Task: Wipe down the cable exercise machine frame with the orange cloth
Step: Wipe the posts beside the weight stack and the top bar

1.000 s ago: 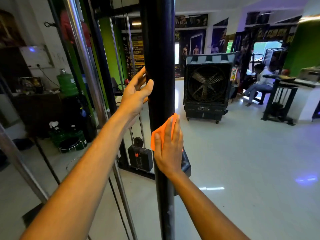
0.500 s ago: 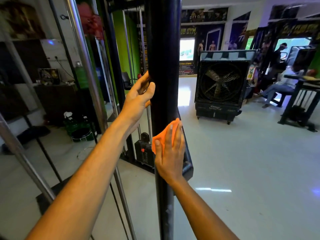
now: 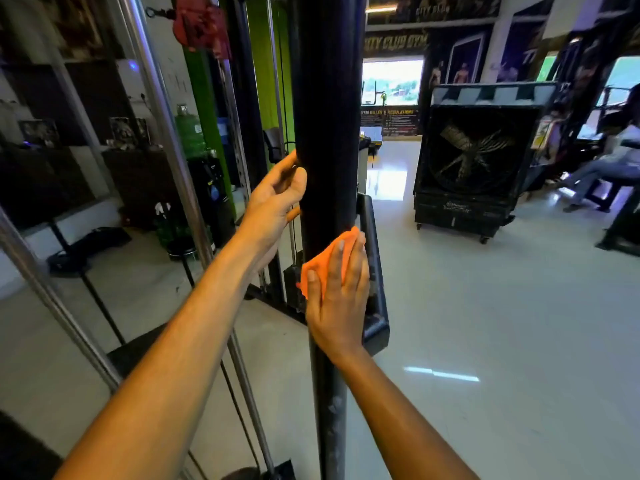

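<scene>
So there's a person right up at the cable machine, both arms out to the black post (image 3: 327, 140). The right hand (image 3: 337, 299) is flat on it, fingers straight and together, pressing the cloth (image 3: 320, 263) against the post's front. The cloth is orange, bunched under the palm and fingers, and only its top edge and left side poke out past the fingertips and thumb. Not really gripped as far as I can see, more pinned by the open palm.

The left hand (image 3: 275, 202) is higher up on the post's left side, a bit above the right one. Fingers are loosely curved around the edge with the thumb resting on the front face, so it's a light steadying hold, not a tight squeeze. How far the fingers reach around the back I can't tell.

Just right of the right hand, touching the post, there's a black bracket (image 3: 375, 271) running down alongside it. Left of the left arm a chrome rail (image 3: 166, 133) slants up. Well beyond the hands, off to the right, sits a big black fan (image 3: 474, 157) on the shiny pale floor (image 3: 502, 323), and further right someone is sitting, blurry at the frame edge.
</scene>
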`<state>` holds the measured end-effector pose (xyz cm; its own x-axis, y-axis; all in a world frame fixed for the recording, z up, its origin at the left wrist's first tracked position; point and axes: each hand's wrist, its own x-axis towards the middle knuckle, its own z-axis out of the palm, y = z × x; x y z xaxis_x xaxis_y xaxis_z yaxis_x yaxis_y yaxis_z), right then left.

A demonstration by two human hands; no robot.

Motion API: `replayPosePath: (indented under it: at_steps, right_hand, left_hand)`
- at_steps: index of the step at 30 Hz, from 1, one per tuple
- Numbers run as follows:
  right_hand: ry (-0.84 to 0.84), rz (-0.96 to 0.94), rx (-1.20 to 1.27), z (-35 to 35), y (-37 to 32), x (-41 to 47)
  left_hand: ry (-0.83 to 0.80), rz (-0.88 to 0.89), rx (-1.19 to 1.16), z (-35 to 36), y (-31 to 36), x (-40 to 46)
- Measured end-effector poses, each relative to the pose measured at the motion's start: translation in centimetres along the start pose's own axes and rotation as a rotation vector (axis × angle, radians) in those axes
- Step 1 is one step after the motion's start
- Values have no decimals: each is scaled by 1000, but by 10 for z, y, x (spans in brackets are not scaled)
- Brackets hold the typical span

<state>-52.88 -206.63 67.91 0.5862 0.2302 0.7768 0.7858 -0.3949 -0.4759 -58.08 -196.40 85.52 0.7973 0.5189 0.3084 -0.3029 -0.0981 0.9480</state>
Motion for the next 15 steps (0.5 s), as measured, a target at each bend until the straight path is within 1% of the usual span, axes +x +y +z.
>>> replayPosePath:
  at_steps: [2,4,8,10,13,15]
  right_hand:
    - [-34,29,2,6,9,-18]
    - [-35,32,22,4,5,-8]
    - [56,29,71,-13,-26,41]
    - [82,36,85,-16,-32,49]
    - [86,12,65,-8,-21,27]
    - [50,23,30,5,-4,-6]
  left_hand:
    - [13,-11,1,2,-4,-3]
    - [25,-18,5,2,-4,-6]
    - [36,-40,0,1,-5,-9]
    - [46,-51,-11,0,-10,-10]
    - [53,-61,-16,-1,-19,-15]
    - [67,-71,-13,-1,-28,-18]
